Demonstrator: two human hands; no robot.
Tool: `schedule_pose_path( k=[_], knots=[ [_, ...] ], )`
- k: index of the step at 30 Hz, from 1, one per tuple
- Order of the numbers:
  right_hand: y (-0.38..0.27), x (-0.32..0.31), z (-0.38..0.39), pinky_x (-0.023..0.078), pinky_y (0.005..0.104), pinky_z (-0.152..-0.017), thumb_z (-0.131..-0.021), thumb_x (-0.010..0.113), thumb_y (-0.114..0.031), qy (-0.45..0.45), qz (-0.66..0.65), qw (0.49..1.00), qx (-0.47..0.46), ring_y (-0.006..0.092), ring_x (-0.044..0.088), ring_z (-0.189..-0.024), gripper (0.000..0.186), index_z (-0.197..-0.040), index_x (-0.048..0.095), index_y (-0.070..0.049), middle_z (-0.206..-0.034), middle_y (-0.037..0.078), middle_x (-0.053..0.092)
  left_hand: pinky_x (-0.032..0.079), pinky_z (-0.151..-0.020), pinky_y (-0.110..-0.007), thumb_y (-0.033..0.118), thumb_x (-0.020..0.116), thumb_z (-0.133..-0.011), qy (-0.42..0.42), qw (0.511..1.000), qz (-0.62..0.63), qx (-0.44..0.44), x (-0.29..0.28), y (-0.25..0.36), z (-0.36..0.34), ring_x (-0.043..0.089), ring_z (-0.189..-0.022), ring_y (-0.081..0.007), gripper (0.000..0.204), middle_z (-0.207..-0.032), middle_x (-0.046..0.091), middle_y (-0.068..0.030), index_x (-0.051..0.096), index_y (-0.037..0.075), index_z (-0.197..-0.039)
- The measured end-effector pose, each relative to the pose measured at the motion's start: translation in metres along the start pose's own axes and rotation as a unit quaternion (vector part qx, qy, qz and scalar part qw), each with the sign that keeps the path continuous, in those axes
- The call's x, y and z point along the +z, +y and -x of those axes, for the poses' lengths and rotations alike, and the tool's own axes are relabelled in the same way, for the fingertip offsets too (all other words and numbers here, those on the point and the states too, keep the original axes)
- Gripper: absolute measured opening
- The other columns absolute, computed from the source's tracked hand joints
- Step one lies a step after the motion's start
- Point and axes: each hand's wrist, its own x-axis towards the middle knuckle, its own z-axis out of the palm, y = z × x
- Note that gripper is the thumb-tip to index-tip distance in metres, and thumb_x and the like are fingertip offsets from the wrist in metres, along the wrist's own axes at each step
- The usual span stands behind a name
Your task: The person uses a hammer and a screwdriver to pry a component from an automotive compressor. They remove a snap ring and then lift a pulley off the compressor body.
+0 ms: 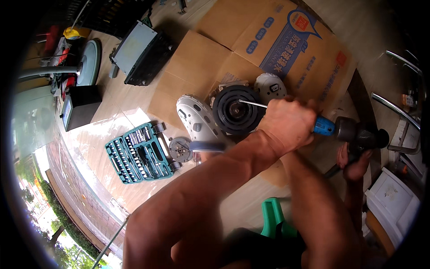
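Left hand (286, 123) grips screwdriver (277, 112) beside black pulley (237, 110).

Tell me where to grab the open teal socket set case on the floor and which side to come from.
Grip the teal socket set case by its outer edges, one hand on each long side, coming straight down from above. It lies open and flat on the floor with its sockets exposed in their slots, so lifting it level should keep them seated. The small round metal disc sits close at its right, so I would avoid reaching in from there.

Socket set (139, 154) left of pulley (236, 110)
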Motion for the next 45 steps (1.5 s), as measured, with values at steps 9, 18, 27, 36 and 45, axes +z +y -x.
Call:
schedule_pose_path(
  k=[9,18,27,36,45],
  knots=[
    [-0.006,0.006,-0.005,0.037,0.0288,-0.045,-0.095,0.035,-0.082,0.011,-0.058,0.997,-0.056,0.0147,0.04,-0.044,0.081,-0.098,0.053,-0.003,-0.06,0.002,0.045,0.06,-0.069,-0.042,0.026,0.077,-0.07,-0.057,0.997,-0.037,-0.037,0.001,0.01,-0.01,0.075,-0.078,-0.0313,0.021,-0.08,0.075,-0.0121,0.078,0.011,-0.085],
    [0.001,0.001,-0.007,0.035,0.0287,-0.044,-0.097,0.03,-0.081,0.035,-0.054,0.998,-0.021,0.0148,0.038,-0.043,0.079,-0.092,0.049,-0.005,-0.056,0.002,0.04,0.058,-0.062,-0.039,0.022,0.078,-0.064,0.134,0.99,-0.03,-0.024,0.025,0.003,-0.005,0.073,-0.073,-0.0291,0.02,-0.072,0.071,-0.0112,0.068,0.008,-0.075],
    [-0.013,0.018,-0.02,0.032,0.028,-0.038,-0.102,0.026,-0.075,0.06,-0.005,0.998,0.005,0.0144,0.033,-0.037,0.073,-0.088,0.046,-0.006,-0.054,0.001,0.037,0.057,-0.059,-0.04,0.02,0.075,-0.062,0.191,0.981,-0.024,-0.035,0.031,0.007,-0.015,0.072,-0.071,-0.03,0.022,-0.073,0.069,-0.0114,0.064,0.008,-0.077],
    [-0.026,0.04,-0.039,0.03,0.029,-0.034,-0.102,0.027,-0.074,0.101,-0.096,0.99,0.005,0.0155,0.029,-0.032,0.072,-0.082,0.043,-0.008,-0.048,0.001,0.033,0.058,-0.059,-0.04,0.019,0.075,-0.068,0.183,0.982,-0.024,-0.038,0.031,0.005,-0.016,0.073,-0.069,-0.0306,0.016,-0.068,0.071,-0.0125,0.067,0.008,-0.076],
    [-0.034,0.041,-0.049,0.028,0.0297,-0.032,-0.103,0.026,-0.073,0.144,-0.066,0.986,0.055,0.015,0.027,-0.031,0.07,-0.081,0.043,-0.008,-0.048,0.001,0.031,0.058,-0.061,-0.04,0.017,0.072,-0.071,0.113,0.99,-0.015,-0.085,0.019,0.003,-0.024,0.075,-0.066,-0.0311,0.007,-0.071,0.073,-0.0146,0.075,0.011,-0.073]
  ],
)
